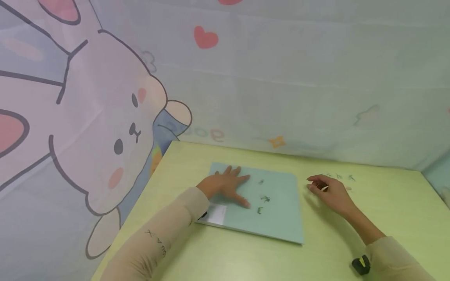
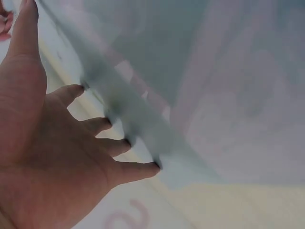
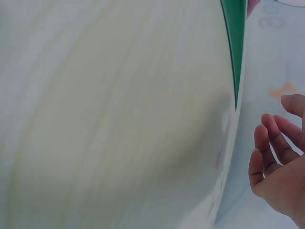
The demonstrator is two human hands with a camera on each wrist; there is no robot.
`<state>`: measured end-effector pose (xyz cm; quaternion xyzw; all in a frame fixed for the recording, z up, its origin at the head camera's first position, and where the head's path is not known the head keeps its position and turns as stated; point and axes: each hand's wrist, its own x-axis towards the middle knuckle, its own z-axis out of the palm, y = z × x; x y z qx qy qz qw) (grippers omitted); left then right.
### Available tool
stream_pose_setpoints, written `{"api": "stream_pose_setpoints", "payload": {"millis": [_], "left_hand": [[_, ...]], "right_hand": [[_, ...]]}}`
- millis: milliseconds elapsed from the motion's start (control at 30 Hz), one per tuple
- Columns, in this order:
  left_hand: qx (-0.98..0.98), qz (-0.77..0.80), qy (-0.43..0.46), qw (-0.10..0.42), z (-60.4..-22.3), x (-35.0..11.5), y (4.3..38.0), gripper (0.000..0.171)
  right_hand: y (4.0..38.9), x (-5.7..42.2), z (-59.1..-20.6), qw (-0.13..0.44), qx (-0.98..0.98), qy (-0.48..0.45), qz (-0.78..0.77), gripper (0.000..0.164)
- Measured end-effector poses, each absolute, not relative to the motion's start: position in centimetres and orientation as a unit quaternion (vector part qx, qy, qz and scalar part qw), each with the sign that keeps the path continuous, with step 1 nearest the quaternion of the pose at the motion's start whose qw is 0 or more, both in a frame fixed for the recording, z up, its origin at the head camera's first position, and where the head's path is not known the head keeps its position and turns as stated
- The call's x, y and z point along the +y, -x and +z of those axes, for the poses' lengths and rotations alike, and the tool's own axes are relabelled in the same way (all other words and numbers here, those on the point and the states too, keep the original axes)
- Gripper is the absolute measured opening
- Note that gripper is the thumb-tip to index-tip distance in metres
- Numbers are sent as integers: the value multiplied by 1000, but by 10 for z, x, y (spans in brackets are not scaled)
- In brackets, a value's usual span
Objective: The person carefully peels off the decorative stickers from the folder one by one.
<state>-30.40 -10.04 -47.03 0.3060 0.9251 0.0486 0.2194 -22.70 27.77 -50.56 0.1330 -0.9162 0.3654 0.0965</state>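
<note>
A flat pale blue-green board (image 1: 281, 222), perhaps a folder, lies on the table. My left hand (image 1: 230, 185) rests on its left part with the fingers spread; in the left wrist view, the fingertips of this hand (image 2: 71, 143) touch the surface. Several small green sprig-like pieces (image 1: 265, 199) lie on the board, right of that hand. Past the board's right edge, my right hand (image 1: 332, 193) hovers over the table, fingers loosely bent. Nothing shows between the fingers of the right hand (image 3: 281, 157) in the right wrist view. More small dark green bits (image 1: 339, 176) lie just beyond it.
The pale yellow-green table (image 1: 246, 257) meets a hanging cloth (image 1: 281, 78) printed with a rabbit and hearts. A white label (image 1: 218, 214) sits at the board's near left corner. Beside the right sleeve is a small black item (image 1: 361, 265) with a yellow mark.
</note>
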Motion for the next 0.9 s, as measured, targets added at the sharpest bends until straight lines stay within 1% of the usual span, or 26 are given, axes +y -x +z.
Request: {"api": "stream_pose_setpoints", "payload": {"millis": [267,633,900], "left_hand": [[929,14,-304,211,-473,-95,298,114],[935,9,-286,210,-478,-89,295,116],[940,-2,-274,205,-474,-85,290,116]], "right_hand": [[228,249,-498,84,-916,-137,367,35],[231,207,-497,58,-901,-161,399,32],[236,187,-502,0,-894,-233,383,35]]}}
